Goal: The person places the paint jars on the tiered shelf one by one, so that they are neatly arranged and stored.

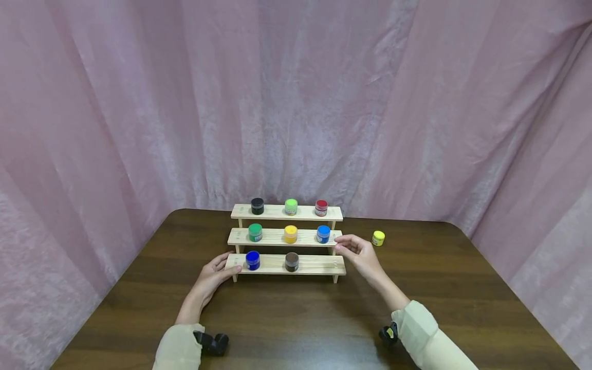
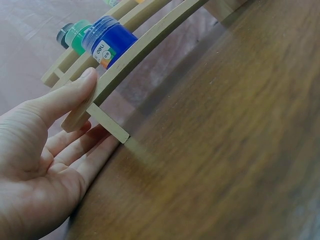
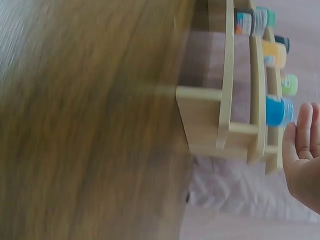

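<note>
A three-tier wooden display rack (image 1: 319, 264) stands on the table with small paint jars on its steps. My left hand (image 1: 210, 281) holds the left end of its lowest step, thumb on the board and fingers beside the leg (image 2: 111, 125). Close to that thumb sits a dark blue jar (image 2: 112, 45); a brown jar (image 1: 292, 262) is farther right on the same step. My right hand (image 1: 363, 258) is at the right end of the middle step, near a blue jar (image 1: 323, 234), its fingers loosely bent with nothing held.
Green (image 1: 255, 232) and orange-yellow (image 1: 290, 234) jars share the middle step. Black (image 1: 257, 206), light green (image 1: 291, 206) and red (image 1: 321, 207) jars line the top step. A yellow jar (image 1: 378, 238) stands on the table right of the rack. A pink curtain (image 1: 296, 103) hangs behind.
</note>
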Demonstrator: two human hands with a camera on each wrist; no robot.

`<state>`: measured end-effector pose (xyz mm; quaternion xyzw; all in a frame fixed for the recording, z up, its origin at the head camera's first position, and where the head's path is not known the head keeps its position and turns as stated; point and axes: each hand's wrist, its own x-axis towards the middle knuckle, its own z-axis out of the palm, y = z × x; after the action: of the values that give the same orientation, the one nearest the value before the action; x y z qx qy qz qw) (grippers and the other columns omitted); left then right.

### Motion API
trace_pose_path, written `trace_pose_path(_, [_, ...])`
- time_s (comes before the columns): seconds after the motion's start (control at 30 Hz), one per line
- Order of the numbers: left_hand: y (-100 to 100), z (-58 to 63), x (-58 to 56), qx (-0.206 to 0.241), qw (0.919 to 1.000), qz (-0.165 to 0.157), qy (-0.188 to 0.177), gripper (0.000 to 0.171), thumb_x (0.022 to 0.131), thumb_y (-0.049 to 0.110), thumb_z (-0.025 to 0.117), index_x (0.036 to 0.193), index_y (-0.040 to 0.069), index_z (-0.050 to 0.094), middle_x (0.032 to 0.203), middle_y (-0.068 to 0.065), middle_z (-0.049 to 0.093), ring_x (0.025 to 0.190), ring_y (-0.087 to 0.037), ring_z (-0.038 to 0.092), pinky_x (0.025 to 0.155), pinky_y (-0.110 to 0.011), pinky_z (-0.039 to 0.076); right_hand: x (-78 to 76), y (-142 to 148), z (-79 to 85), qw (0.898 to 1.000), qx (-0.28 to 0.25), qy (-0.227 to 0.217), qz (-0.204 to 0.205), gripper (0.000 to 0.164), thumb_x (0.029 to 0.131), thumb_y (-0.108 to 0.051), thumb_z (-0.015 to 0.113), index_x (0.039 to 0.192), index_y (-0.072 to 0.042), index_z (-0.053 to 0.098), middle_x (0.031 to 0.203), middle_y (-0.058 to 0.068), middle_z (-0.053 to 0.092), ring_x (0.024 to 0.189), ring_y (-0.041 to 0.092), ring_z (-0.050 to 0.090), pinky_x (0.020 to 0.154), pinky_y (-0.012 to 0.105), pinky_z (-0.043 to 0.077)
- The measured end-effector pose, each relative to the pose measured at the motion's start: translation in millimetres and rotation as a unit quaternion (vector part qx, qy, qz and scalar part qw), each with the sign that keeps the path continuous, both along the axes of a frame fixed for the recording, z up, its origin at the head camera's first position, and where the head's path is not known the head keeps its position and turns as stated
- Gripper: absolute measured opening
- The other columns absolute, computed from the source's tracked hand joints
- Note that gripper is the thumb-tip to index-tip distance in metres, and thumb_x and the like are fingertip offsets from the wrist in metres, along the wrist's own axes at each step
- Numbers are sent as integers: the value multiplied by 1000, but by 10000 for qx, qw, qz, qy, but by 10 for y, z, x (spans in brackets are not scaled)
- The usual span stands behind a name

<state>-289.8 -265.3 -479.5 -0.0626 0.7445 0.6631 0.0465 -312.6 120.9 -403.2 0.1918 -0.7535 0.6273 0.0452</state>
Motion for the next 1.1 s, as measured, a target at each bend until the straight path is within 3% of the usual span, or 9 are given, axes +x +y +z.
trace_pose_path(0.23, [-27, 16, 6, -114, 9999, 38, -69, 77, 88, 27, 73, 151, 7, 33, 151, -20, 43, 122, -13, 54, 95, -17, 43, -96, 219, 7, 9971, 168, 188, -715, 28, 90, -3, 67, 110, 16, 62, 84, -7, 69, 75, -4, 61, 71, 13, 49])
trace_pose_path(0.4, [-28, 26, 6, -168, 9998, 28, -126, 78, 88, 28, 73, 151, 7, 32, 151, -19, 43, 128, -19, 52, 105, -28, 40, -166, 401, -33, 9911, 415, -39, -1262, 27, 90, -4, 67, 112, 11, 63, 93, 7, 71, 78, -7, 59, 73, 11, 48])
trace_pose_path(0.53, [-20, 31, -2, -148, 9998, 12, -134, 78, 88, 29, 73, 151, 8, 32, 152, -19, 42, 131, -22, 49, 110, -34, 38, -224, 532, -70, 9858, 641, -247, -1530, 29, 92, -9, 66, 117, 7, 62, 101, 10, 70, 81, -8, 58, 77, 11, 46])
trace_pose_path(0.87, [-15, 13, -2, -92, 9999, -7, -127, 78, 89, 27, 72, 152, 7, 31, 152, -20, 41, 127, -18, 52, 106, -29, 42, -416, 710, -179, 9719, 833, -355, -2171, 34, 93, -10, 65, 123, 3, 60, 122, 26, 64, 85, -11, 56, 76, 5, 43])
trace_pose_path(0.97, [-5, 9, -6, -74, 9999, -13, -115, 78, 89, 27, 72, 152, 7, 31, 152, -20, 41, 127, -18, 51, 105, -28, 42, -492, 745, -230, 9628, 888, -254, -2540, 34, 92, -9, 66, 124, 3, 60, 123, 26, 63, 93, -3, 58, 78, 7, 43])
trace_pose_path(1.1, [-4, -11, -5, -40, 9999, -10, -101, 77, 89, 26, 72, 152, 7, 31, 152, -20, 41, 127, -18, 52, 101, -23, 43, -576, 782, -323, 9507, 807, -166, -2990, 38, 90, -8, 67, 125, 5, 58, 127, 28, 59, 113, 26, 58, 92, 23, 45])
